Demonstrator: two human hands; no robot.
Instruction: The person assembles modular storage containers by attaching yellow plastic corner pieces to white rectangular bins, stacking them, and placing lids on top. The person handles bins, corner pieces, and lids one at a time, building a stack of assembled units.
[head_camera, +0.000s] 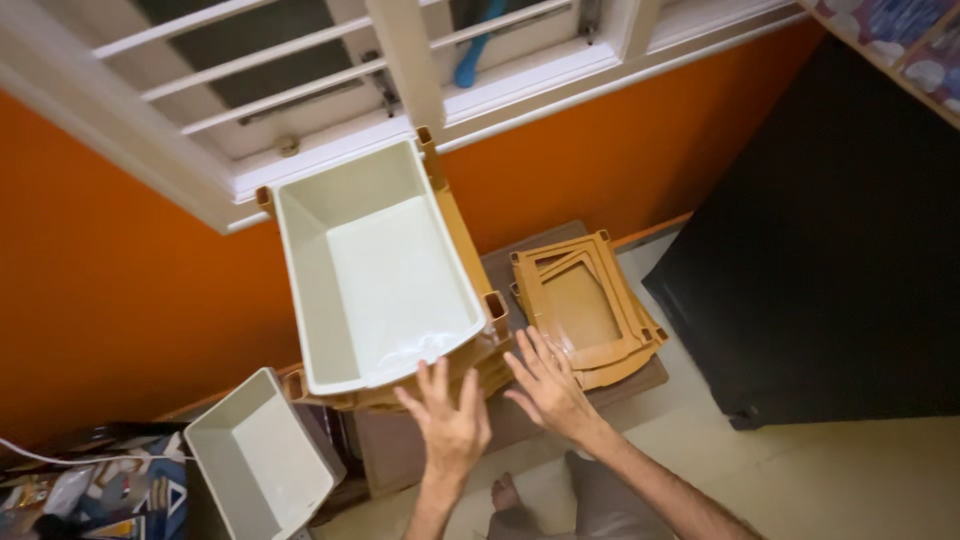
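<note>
Drawer bin (385, 275), frame centre: left hand (450, 425) and right hand (548, 385) both spread wide, empty, at its front rim; push evenly.

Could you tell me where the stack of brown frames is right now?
In the head view, the stack of brown frames lies right of centre, beside the open drawer, just beyond the right hand.

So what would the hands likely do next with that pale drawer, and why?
Probably close both hands on the front edge of the pale drawer. The left hand and right hand are open, fingers spread, right by that edge, holding nothing; the drawer sits in the tan frame.
</note>
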